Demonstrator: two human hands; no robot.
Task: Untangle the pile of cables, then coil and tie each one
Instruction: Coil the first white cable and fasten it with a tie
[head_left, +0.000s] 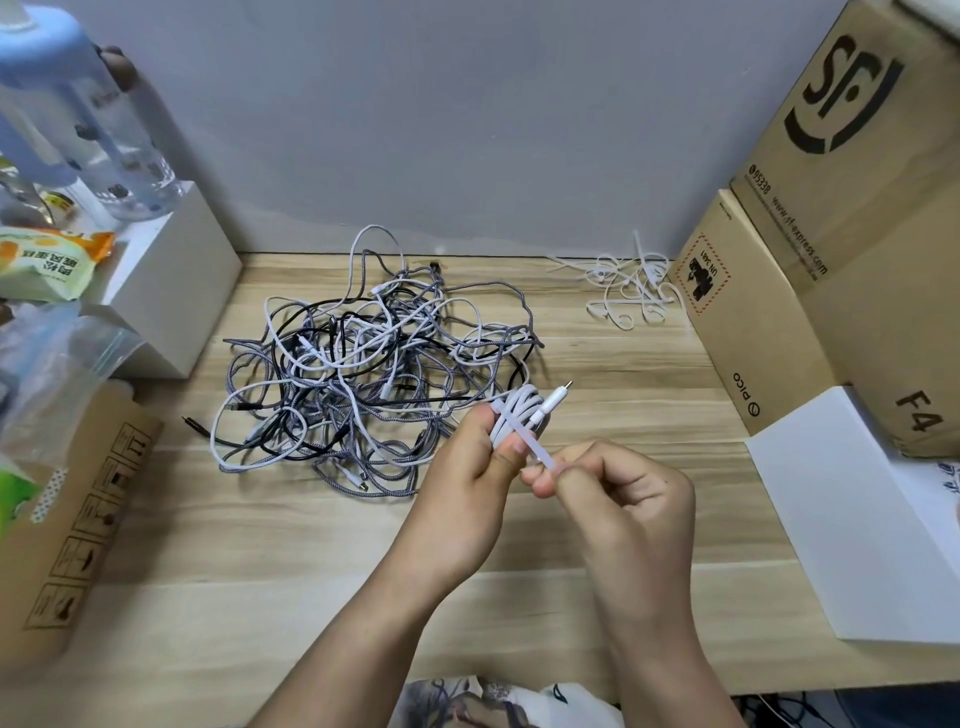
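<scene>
Centre frame: left hand (470, 457) is gripping the coiled white cable (519, 415), light and springy, likely to unwind. Right hand (618, 493) is pinching the thin slippery zip tie (530, 447) crossing it. Tangled pile (363, 364) is lying behind on the desk (597, 519); spare ties (628, 286) upper right.

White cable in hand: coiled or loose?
Coiled: left hand grips the white cable bunched in loops; right hand pinches a tie across it.
</scene>
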